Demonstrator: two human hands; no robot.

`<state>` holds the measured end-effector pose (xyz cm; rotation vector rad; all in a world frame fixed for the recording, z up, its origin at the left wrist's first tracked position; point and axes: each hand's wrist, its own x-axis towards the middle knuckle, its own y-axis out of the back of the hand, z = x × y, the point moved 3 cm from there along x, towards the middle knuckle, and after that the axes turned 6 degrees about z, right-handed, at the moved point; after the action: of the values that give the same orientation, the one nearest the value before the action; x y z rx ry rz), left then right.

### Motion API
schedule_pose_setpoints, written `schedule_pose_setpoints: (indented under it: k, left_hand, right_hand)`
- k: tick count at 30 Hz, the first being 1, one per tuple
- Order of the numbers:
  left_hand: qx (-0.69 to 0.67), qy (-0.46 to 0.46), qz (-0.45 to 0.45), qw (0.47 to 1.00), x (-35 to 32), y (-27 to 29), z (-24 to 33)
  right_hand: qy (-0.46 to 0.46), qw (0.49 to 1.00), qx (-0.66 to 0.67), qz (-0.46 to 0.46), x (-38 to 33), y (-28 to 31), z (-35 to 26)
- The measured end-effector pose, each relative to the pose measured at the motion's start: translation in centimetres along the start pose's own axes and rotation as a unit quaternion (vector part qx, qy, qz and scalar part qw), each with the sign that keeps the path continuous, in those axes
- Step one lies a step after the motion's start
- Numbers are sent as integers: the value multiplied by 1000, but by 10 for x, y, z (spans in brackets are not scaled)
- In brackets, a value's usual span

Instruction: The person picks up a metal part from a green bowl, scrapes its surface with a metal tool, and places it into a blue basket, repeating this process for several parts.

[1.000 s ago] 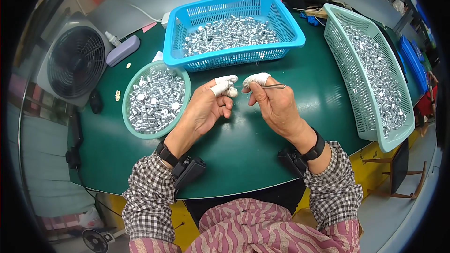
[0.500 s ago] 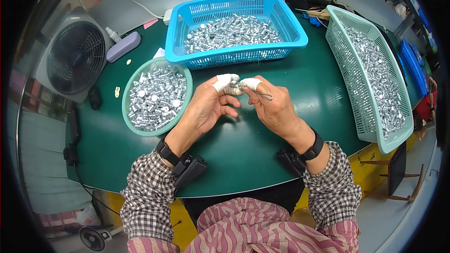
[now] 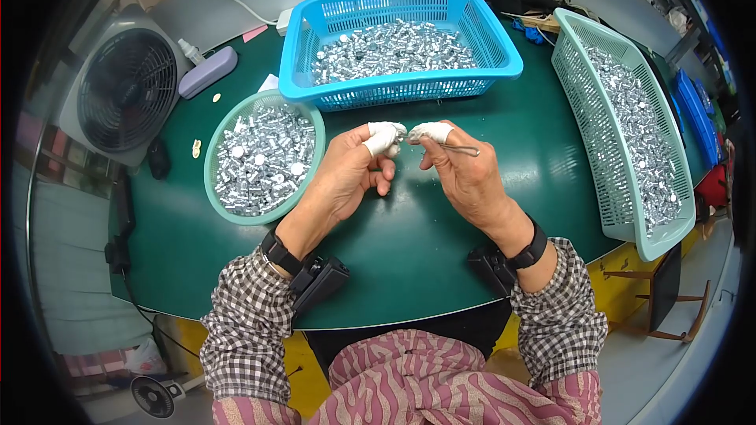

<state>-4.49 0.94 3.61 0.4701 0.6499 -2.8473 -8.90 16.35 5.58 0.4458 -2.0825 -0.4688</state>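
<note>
My left hand (image 3: 353, 167) and my right hand (image 3: 470, 179) meet fingertip to fingertip above the green table, just in front of the blue basket. White tape or finger covers wrap the thumbs and forefingers of both. The left is closed in a pinch; whatever sits between its fingertips is too small and hidden to make out. A thin metal tool with a rounded, looped end (image 3: 466, 149) lies in the closed right hand, its end sticking out to the right past the forefinger. Its tip is hidden by the fingers.
Small silver metal parts fill a round green basket (image 3: 318, 149) on the left, a blue basket (image 3: 402, 94) at the back and a long green basket (image 3: 579, 142) on the right. A box fan (image 3: 126, 90) and a purple case (image 3: 208, 72) stand at far left.
My fingertips have drawn slightly apart, the right hand shifting a little to the right. The metal tool has tilted nearer level. A small silver part seen at the fingertips earlier is now hidden.
</note>
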Motion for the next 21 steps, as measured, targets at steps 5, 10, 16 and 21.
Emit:
schedule_pose_setpoints:
  k: [5,10,16,21]
  left_hand:
    - [-19,23,-32,999,-2,-6,-1]
    - [-8,21,-22,999,-2,-7,0]
    - [-8,6,-9,1000,-2,-8,0]
    - [-13,16,-30,999,-3,-11,-4]
  right_hand:
    - [-169,972,164,18,5,5,-1]
    - [-127,982,132,32,4,2,1]
    - [-164,973,163,14,4,3,1]
    - [-140,981,131,27,7,7,1]
